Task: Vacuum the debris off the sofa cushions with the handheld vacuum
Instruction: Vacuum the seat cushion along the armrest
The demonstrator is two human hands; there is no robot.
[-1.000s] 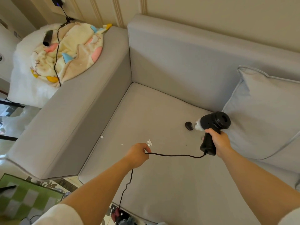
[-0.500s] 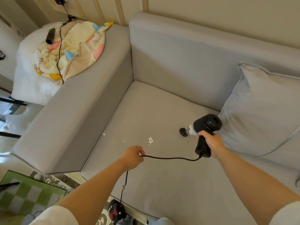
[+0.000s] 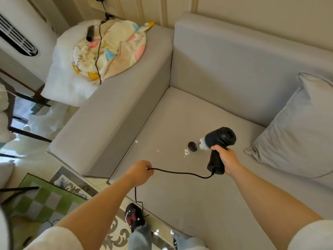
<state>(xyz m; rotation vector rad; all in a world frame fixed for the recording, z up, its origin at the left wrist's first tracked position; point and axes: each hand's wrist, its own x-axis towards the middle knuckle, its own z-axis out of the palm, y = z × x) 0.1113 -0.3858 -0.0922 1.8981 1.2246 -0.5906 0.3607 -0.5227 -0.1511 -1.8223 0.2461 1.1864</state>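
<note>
Sofa armrest [image 3: 111,112] bounds the seat cushion [image 3: 180,195] on the left; bare cushion runs forward to its front edge. Left hand [image 3: 139,173] clenched on the black cord [image 3: 182,173], which drops off the front edge. Debris [image 3: 186,152]: white scraps mid-cushion, just beside the black nozzle [image 3: 192,146]. Right hand [image 3: 225,157] wrapped around the handheld vacuum [image 3: 219,141] handle, hiding part of it. Pillow [image 3: 297,127] cut off at right. No legible markings.
</note>
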